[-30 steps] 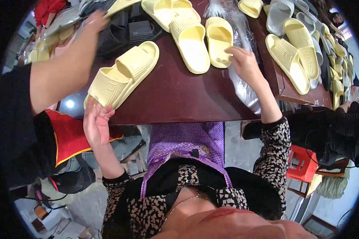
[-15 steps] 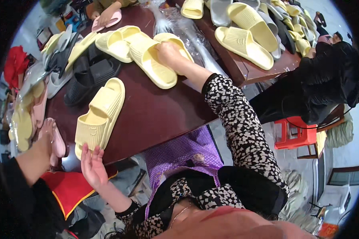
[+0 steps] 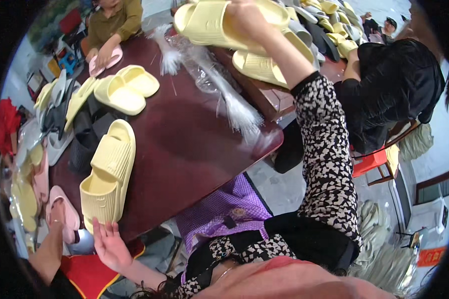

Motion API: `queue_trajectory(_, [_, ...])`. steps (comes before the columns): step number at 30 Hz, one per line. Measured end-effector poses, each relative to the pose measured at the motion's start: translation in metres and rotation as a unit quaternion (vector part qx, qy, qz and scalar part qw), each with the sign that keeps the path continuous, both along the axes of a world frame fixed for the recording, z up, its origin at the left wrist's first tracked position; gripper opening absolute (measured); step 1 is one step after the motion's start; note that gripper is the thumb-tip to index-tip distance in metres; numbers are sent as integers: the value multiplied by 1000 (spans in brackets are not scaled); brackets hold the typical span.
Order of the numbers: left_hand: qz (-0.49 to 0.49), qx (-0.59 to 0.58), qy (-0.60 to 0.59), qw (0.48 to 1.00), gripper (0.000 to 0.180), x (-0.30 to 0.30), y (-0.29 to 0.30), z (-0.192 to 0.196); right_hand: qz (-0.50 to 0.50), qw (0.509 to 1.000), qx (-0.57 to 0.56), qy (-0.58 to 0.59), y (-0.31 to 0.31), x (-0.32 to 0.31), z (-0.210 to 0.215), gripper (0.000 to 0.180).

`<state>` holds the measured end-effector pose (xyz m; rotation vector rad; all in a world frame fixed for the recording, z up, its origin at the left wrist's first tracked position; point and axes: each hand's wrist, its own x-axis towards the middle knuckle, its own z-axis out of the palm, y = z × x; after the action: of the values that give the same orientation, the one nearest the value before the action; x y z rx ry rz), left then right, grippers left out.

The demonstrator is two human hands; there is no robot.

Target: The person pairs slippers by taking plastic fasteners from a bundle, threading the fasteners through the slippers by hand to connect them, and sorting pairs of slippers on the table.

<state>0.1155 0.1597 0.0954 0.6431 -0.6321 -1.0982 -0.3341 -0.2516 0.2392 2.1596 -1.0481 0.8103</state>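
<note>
At the far side, my right hand is closed on a pair of yellow slippers, held above the neighbouring table. Its fingertips are hidden partly inside a slipper. My left hand is open and holds nothing. Its fingers reach the near end of another pair of yellow slippers, stacked one over the other on the dark red table; whether they touch is hard to tell. More yellow slippers lie farther back on the same table.
Black slippers and a mixed pile stand at the left edge. Clear plastic with white strands lies along the table's right side. Co-workers' hands hold pink slippers at left and a pink slipper at the back. A black-clad person sits right.
My right hand has lifted a pair of yellow slippers off the table and carried it away to the far right. My left hand stays open by the near pair. The view has shifted somewhat.
</note>
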Motion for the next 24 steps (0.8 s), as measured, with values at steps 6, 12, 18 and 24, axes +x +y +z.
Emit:
queue_trajectory(6, [-16, 23, 48, 998, 46, -37, -35, 2, -31, 997, -64, -1, -94, -163, 42, 30])
queue_trajectory(12, [-30, 60, 87, 994, 46, -34, -30, 1, -222, 965, 139, -10, -66, -132, 6, 27])
queue_trajectory(18, [-96, 65, 113, 987, 46, -54, -62, -2, -198, 951, 154, -181, -60, -183, -24, 27])
queue_trajectory(24, [-87, 98, 116, 985, 46, -57, -67, -7, -244, 956, 104, -128, -54, -158, -30, 25])
